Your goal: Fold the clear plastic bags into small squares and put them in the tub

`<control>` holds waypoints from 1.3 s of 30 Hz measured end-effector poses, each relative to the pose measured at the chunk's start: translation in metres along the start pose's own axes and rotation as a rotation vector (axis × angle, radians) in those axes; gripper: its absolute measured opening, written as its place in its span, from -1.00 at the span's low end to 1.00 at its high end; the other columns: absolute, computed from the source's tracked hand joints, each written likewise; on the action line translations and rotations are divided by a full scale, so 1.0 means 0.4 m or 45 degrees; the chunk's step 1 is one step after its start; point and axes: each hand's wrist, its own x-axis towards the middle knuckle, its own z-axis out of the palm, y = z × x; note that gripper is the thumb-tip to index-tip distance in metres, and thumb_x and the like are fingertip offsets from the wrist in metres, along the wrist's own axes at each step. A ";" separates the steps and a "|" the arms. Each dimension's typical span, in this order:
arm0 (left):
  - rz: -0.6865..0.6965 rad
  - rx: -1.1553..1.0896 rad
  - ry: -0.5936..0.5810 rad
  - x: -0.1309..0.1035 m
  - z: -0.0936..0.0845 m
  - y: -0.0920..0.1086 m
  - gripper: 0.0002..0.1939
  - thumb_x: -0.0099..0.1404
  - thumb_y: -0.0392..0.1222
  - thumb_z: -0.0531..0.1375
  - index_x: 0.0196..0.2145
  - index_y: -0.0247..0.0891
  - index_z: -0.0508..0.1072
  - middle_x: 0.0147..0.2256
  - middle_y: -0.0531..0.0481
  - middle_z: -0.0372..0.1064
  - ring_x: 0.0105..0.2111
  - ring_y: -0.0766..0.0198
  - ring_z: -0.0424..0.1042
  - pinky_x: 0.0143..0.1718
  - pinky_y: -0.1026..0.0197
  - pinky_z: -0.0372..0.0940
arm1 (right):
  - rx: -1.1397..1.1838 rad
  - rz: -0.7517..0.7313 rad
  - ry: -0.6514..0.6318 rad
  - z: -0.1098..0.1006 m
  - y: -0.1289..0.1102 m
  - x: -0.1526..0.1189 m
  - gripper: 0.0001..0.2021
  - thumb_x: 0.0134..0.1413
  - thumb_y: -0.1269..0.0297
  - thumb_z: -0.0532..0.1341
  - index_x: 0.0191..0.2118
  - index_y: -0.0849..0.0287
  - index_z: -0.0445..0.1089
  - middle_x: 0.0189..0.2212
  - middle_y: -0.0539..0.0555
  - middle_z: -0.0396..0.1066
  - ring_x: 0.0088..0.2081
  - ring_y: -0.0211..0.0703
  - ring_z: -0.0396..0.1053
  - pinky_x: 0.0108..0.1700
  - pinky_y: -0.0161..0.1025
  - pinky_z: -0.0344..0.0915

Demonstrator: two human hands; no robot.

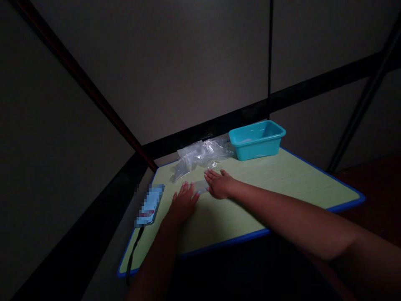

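Observation:
A small flat piece of clear plastic, perhaps a bag (200,186), lies on the pale green table (244,217). My left hand (184,201) rests at its left end with the fingers stretched out flat. At its right end lies my right hand (218,184), palm down and fingers spread. Both hands press on the plastic without gripping it. Just beyond them is a crumpled heap of clear plastic bags (203,155).
A turquoise plastic basin (258,146) stands at the far edge, right of the heap. On the left edge lies a phone (150,205), its screen blurred out, with a dark strap (134,253) hanging from it. A wall (200,75) rises behind the table.

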 end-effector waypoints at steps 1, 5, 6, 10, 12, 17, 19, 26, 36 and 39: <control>-0.041 0.013 0.001 0.001 0.001 -0.004 -0.38 0.36 0.07 -0.23 0.26 -0.31 -0.06 0.29 -0.23 -0.29 0.28 0.11 -0.31 0.19 -0.15 -0.18 | -0.001 -0.002 -0.005 -0.001 0.000 0.000 -0.38 0.17 0.16 -0.10 0.30 0.32 -0.17 0.31 0.17 -0.34 0.31 -0.02 -0.42 0.21 0.24 -0.30; -0.131 0.047 0.006 0.001 0.006 -0.015 -0.34 0.35 0.10 -0.23 0.26 -0.39 -0.07 0.29 -0.27 -0.29 0.28 0.09 -0.29 0.18 -0.16 -0.15 | 0.019 -0.006 -0.009 -0.002 0.001 -0.001 -0.38 0.18 0.17 -0.10 0.30 0.33 -0.19 0.31 0.18 -0.33 0.31 -0.02 -0.42 0.20 0.26 -0.30; -0.151 0.048 0.013 0.001 0.007 -0.017 -0.34 0.35 0.10 -0.23 0.25 -0.40 -0.07 0.29 -0.29 -0.29 0.28 0.08 -0.28 0.18 -0.16 -0.15 | 0.019 -0.003 -0.012 -0.003 0.001 -0.001 -0.38 0.18 0.17 -0.10 0.30 0.33 -0.19 0.31 0.18 -0.33 0.31 -0.02 -0.42 0.20 0.26 -0.30; -0.239 0.048 0.063 0.003 0.007 -0.019 -0.31 0.35 0.11 -0.22 0.24 -0.47 -0.04 0.27 -0.35 -0.26 0.28 0.05 -0.26 0.18 -0.18 -0.16 | 0.011 0.004 -0.024 -0.003 -0.001 -0.002 -0.38 0.18 0.17 -0.10 0.31 0.29 -0.19 0.31 0.17 -0.33 0.31 -0.03 -0.41 0.21 0.24 -0.31; -0.205 0.049 0.101 0.003 0.004 -0.013 -0.33 0.35 0.09 -0.22 0.24 -0.45 -0.03 0.28 -0.34 -0.28 0.28 0.07 -0.29 0.18 -0.18 -0.20 | 0.022 0.001 -0.017 -0.003 -0.002 -0.003 -0.39 0.18 0.18 -0.10 0.30 0.30 -0.18 0.31 0.18 -0.32 0.31 -0.03 -0.40 0.21 0.23 -0.31; 0.202 0.013 0.124 -0.001 -0.004 0.031 -0.43 0.38 -0.01 -0.22 0.27 -0.30 -0.08 0.30 -0.16 -0.34 0.29 0.20 -0.36 0.21 -0.10 -0.29 | 0.039 0.015 -0.008 -0.004 -0.006 -0.005 -0.39 0.17 0.18 -0.08 0.30 0.28 -0.15 0.31 0.18 -0.32 0.30 -0.02 -0.40 0.21 0.23 -0.31; 0.323 0.007 0.115 -0.003 -0.003 0.054 -0.42 0.37 -0.03 -0.22 0.28 -0.31 -0.10 0.30 -0.15 -0.36 0.29 0.21 -0.37 0.22 -0.09 -0.32 | 0.025 0.020 -0.006 -0.006 -0.009 -0.007 -0.40 0.18 0.19 -0.09 0.30 0.28 -0.14 0.31 0.18 -0.33 0.30 -0.02 -0.40 0.21 0.23 -0.29; 0.405 0.021 0.147 0.013 0.001 0.103 -0.38 0.36 -0.05 -0.24 0.28 -0.43 -0.18 0.30 -0.18 -0.37 0.29 0.23 -0.39 0.23 -0.01 -0.36 | -0.012 -0.048 -0.023 -0.005 -0.016 -0.010 -0.27 0.03 0.22 0.08 0.31 0.23 -0.19 0.31 0.22 -0.33 0.30 0.04 -0.38 0.19 0.26 -0.26; 0.214 0.066 0.095 0.025 0.006 0.104 -0.40 0.38 -0.04 -0.32 0.27 -0.39 -0.08 0.29 -0.15 -0.28 0.29 0.20 -0.33 0.23 -0.03 -0.31 | 0.039 -0.008 0.015 0.010 -0.014 0.002 -0.34 0.12 0.18 -0.05 0.30 0.31 -0.18 0.30 0.19 -0.31 0.30 0.02 -0.37 0.21 0.24 -0.31; 0.230 0.075 0.111 0.023 0.007 0.104 -0.40 0.38 -0.04 -0.32 0.27 -0.41 -0.07 0.29 -0.16 -0.26 0.29 0.19 -0.30 0.23 -0.06 -0.31 | 0.008 -0.004 -0.008 0.006 -0.017 0.000 -0.34 0.13 0.18 -0.06 0.30 0.33 -0.19 0.30 0.20 -0.33 0.30 0.00 -0.38 0.21 0.25 -0.30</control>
